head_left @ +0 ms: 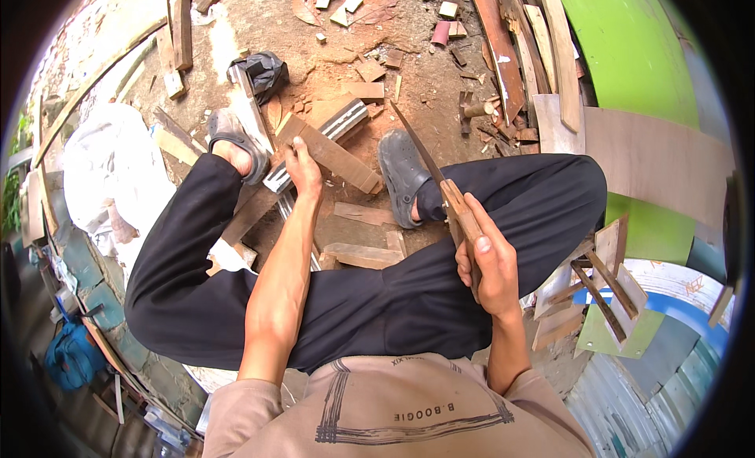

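My right hand (487, 269) is wrapped round the wooden handle of a handsaw (418, 143), whose narrow dark blade points up and to the left, above my right shin. With my left hand (304, 173) I grip the near left end of a flat wooden board (336, 157). My thumb lies on top of it; the other fingers are mostly hidden. The board lies slantwise across a beam with black and white stripes (346, 121), between my feet. The saw blade is apart from the board.
Small wood offcuts (370, 92) litter the dirt ground ahead. A hammer-like tool (473, 110) stands at the right, near long planks (503, 57). A white sack (118, 163) lies left, and a black plastic bag (263, 74) beyond my left shoe. Wood pieces (362, 255) lie before my lap.
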{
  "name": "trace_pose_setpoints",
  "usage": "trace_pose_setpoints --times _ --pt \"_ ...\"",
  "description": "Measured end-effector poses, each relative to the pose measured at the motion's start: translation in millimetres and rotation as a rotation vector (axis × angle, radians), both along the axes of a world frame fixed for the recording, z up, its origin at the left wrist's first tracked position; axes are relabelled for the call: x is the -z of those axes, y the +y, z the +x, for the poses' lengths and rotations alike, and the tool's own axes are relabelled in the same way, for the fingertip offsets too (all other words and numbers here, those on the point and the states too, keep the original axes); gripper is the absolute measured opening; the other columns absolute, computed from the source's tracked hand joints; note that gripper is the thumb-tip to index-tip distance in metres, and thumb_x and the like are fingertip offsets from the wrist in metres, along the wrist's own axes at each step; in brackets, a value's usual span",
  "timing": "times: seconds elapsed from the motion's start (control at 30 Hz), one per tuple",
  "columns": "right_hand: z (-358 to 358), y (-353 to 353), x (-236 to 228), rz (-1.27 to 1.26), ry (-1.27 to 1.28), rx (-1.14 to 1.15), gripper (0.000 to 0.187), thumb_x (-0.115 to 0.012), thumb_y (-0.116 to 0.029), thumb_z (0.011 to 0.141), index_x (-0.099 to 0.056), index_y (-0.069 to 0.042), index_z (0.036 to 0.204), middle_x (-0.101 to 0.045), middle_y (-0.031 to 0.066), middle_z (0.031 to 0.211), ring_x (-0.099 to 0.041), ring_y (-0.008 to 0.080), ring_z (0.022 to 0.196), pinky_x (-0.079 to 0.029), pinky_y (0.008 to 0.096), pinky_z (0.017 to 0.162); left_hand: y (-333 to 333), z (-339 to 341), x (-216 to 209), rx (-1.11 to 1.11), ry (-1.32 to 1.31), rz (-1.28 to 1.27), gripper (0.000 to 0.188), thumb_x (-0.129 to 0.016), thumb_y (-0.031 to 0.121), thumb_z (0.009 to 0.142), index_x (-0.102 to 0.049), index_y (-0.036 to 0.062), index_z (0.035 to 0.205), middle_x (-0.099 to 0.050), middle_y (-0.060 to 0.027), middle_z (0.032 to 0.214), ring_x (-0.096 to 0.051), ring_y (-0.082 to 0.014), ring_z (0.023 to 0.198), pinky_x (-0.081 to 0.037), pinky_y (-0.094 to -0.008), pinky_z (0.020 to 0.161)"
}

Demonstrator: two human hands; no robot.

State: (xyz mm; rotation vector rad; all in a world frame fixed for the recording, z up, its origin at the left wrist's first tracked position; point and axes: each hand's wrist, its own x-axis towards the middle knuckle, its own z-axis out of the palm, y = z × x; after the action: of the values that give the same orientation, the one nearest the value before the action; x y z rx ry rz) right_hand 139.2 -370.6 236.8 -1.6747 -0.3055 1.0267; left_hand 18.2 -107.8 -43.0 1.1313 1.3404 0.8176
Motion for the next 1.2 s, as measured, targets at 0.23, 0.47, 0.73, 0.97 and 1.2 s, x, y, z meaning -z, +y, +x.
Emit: trace_pose_setpoints --times 0.23,0.47,0.73,0.97,1.2 --pt "0.5 4.1 3.1 0.079 -0.016 -0.008 0.062 -0.045 -0.033 0.111 -0.034 0.005 0.159 -0.048 -0.0005 0.068 -0.041 0.0061 0.057 -0.036 0.0230 0.052 28.1 20.0 -62.2 0.153 -0.492 -0.441 0.077 -0.020 0.061 0.108 -0.054 0.0000 0.141 -0.062 -0.0071 0.077 -0.062 -0.0183 0.066 -0.054 -0.0342 0.062" --pt "2.1 6.6 2.4 0.090 -0.009 -0.016 0.064 -0.046 -0.035 0.110 -0.034 0.005 0.159 -0.049 -0.0003 0.068 -0.042 0.0058 0.057 -0.037 0.0222 0.052 33.0 29.4 -88.4 0.286 -0.536 -0.396 0.073 -0.020 0.060 0.108 -0.056 0.0003 0.131 -0.064 -0.0077 0.080 -0.064 -0.0201 0.068 -0.054 -0.0344 0.063" --pt "-1.0 4.4 3.1 0.098 -0.004 -0.008 0.065 -0.046 -0.037 0.110 -0.034 0.005 0.159 -0.049 -0.0001 0.069 -0.042 0.0058 0.057 -0.037 0.0221 0.051 29.6 36.9 -98.1 0.283 -0.495 -0.434 0.075 -0.019 0.063 0.108 -0.059 0.0016 0.127 -0.064 -0.0071 0.080 -0.063 -0.0183 0.066 -0.054 -0.0334 0.059" --pt "-4.0 8.5 1.1 0.112 -0.014 -0.020 0.066 -0.046 -0.040 0.111 -0.034 0.004 0.159 -0.049 -0.0003 0.070 -0.042 0.0057 0.058 -0.038 0.0221 0.052 30.7 46.6 -95.5 0.258 -0.442 -0.569 0.078 -0.021 0.067 0.107 -0.064 0.0030 0.122 -0.064 -0.0066 0.079 -0.061 -0.0181 0.063 -0.053 -0.0331 0.059" --pt "-8.2 11.4 11.5 0.132 -0.040 0.002 0.072 -0.054 -0.042 0.108 -0.033 0.004 0.159 -0.050 -0.0011 0.070 -0.043 0.0050 0.058 -0.037 0.0219 0.052 36.1 61.4 -97.3 0.396 -0.362 -0.694 0.075 -0.029 0.067 0.106 -0.068 0.0036 0.110 -0.065 -0.0052 0.077 -0.061 -0.0175 0.062 -0.053 -0.0325 0.059"
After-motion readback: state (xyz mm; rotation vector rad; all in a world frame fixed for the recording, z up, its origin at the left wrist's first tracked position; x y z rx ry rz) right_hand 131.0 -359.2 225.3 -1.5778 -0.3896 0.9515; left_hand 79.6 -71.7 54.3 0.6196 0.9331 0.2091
